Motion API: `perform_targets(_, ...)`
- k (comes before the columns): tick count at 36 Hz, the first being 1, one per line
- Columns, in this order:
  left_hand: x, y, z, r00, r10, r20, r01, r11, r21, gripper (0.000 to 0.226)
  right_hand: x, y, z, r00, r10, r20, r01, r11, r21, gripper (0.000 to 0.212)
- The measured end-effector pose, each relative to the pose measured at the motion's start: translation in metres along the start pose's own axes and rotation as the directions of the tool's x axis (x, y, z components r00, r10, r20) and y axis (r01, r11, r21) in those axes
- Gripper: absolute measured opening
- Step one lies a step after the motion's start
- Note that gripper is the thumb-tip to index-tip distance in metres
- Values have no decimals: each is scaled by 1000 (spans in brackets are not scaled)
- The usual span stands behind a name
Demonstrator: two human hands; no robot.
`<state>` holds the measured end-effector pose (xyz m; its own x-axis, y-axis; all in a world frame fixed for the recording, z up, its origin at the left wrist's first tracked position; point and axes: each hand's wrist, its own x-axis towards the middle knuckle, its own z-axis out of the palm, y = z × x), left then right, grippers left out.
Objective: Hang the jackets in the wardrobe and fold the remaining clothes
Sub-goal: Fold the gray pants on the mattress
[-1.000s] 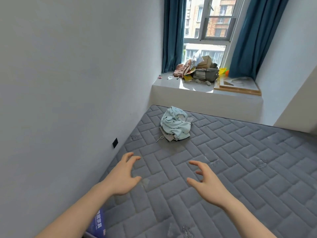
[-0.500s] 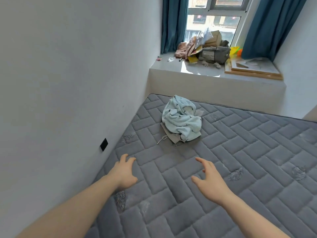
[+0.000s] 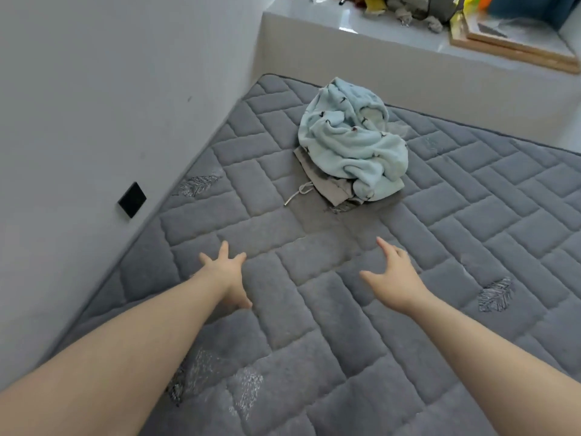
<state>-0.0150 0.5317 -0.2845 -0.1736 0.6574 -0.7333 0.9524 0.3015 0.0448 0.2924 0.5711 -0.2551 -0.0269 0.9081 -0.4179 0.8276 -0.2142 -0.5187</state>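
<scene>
A crumpled light-blue fleece garment [image 3: 352, 140] with small dark prints lies in a heap on the grey quilted mattress [image 3: 471, 215], near its far end. Under it a grey garment [image 3: 327, 184] with a white drawstring sticks out toward me. My left hand [image 3: 224, 272] and my right hand [image 3: 394, 272] both stretch forward over the mattress with straight, spread fingers. They hold nothing and are well short of the heap.
A white wall [image 3: 94, 105] with a black socket plate [image 3: 132, 199] runs along the mattress on the left. Beyond the far end stands a raised window ledge [image 3: 361, 45] with a cluttered pile and a wooden-framed board [image 3: 515, 42].
The view has tilted down and come closer to the heap. Both arms have stretched further forward toward the clothes, and the fingers have straightened.
</scene>
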Motion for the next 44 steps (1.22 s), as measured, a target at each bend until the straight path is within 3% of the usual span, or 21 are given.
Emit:
perform_targets(10, 67, -5, 25, 998, -58, -3, 57, 994, -88, 142, 109, -29, 19, 999, -37, -14, 33, 975, -219, 86)
perform_targets(14, 75, -6, 31, 998, -56, -28, 54, 994, -95, 144, 150, -50, 24, 992, -17, -126, -11, 975, -220, 94)
perform_targets(17, 80, -9, 33, 998, -54, -45, 50, 994, -92, 145, 183, -63, 23, 981, -21, -190, -42, 947, -319, 90)
perform_targets(23, 83, -9, 35, 995, -48, -92, 42, 997, -72, 145, 235, -71, 25, 979, 134, -156, -178, 933, -314, 101)
perform_targets(25, 84, -10, 35, 995, -49, -85, 41, 995, -93, 144, 243, -71, 33, 968, 136, -211, -195, 937, -289, 91)
perform_targets(29, 85, -11, 35, 995, -49, -83, 39, 992, -118, 143, 249, -60, 35, 938, 9, -346, -121, 944, -306, 42)
perform_targets(31, 84, -11, 36, 995, -52, -90, 41, 992, -118, 144, 241, -53, 29, 934, -35, -356, -70, 959, -276, 30)
perform_targets(38, 76, -8, 32, 993, -50, -108, 39, 995, -96, 144, 174, -24, 36, 968, -96, -231, 50, 979, -195, 20)
perform_targets(44, 66, -6, 29, 988, -51, -143, 38, 995, -87, 141, 81, 12, 77, 986, -122, -110, 92, 965, -246, 23)
